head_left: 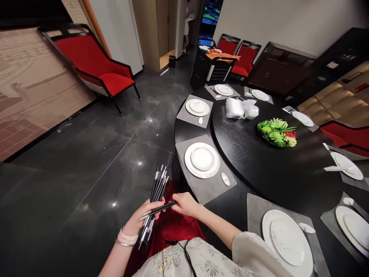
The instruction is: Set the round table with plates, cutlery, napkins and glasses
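Note:
A bundle of black chopsticks (pixel 159 187) with silvery ends is gripped in my left hand (pixel 144 215), their tips fanned upward. My right hand (pixel 186 204) pinches a pair of black chopsticks (pixel 160 209) by one end. That pair lies slantwise across the bundle, its pale tips pointing left over my left fingers. Both hands are beside the round black table (pixel 227 200), above a red chair seat (pixel 173 227). The nearest place setting has stacked white plates (pixel 202 159) and a small white rest (pixel 225 179) on a grey placemat (pixel 206 192).
More settings ring the table. On its raised turntable (pixel 239 150) sit wrapped white packages (pixel 240 108) and a green floral centrepiece (pixel 276 132). A red armchair (pixel 95 65) stands by the left wall. A black trolley (pixel 213 65) with orange cloth and a distant person (pixel 186 27) are behind.

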Demonstrator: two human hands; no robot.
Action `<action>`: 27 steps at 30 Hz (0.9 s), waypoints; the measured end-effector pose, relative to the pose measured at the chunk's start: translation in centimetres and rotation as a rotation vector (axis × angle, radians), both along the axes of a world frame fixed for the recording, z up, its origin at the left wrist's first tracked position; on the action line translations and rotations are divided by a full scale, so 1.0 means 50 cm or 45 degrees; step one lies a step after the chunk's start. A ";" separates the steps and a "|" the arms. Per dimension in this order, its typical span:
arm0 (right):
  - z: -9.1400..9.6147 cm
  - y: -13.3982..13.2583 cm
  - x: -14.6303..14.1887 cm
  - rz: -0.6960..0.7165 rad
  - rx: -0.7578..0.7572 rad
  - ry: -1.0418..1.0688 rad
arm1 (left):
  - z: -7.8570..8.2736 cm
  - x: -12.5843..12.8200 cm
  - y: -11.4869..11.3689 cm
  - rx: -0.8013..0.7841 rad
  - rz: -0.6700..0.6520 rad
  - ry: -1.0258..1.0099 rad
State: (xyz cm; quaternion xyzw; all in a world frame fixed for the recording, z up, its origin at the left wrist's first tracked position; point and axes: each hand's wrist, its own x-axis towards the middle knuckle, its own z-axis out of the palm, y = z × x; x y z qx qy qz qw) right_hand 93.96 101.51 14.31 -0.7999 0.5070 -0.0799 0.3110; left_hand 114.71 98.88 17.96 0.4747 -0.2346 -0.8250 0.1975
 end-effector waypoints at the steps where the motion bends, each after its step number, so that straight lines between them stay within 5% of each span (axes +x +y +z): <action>1: -0.016 -0.021 -0.015 -0.162 0.017 -0.062 | -0.008 0.000 -0.047 -0.007 -0.013 0.008; 7: -0.131 -0.133 -0.124 -1.477 -0.166 -0.341 | -0.033 -0.003 -0.351 -0.045 -0.149 -0.028; 13: -0.257 -0.158 -0.207 -2.538 -0.116 0.140 | -0.010 -0.033 -0.605 -0.051 -0.197 -0.049; 20: -0.316 -0.147 -0.157 -3.006 0.125 0.376 | -0.017 -0.101 -0.787 0.062 -0.432 -0.071; 27: -0.344 -0.180 -0.152 -3.226 0.141 0.406 | -0.027 -0.219 -0.870 0.099 -0.822 -0.102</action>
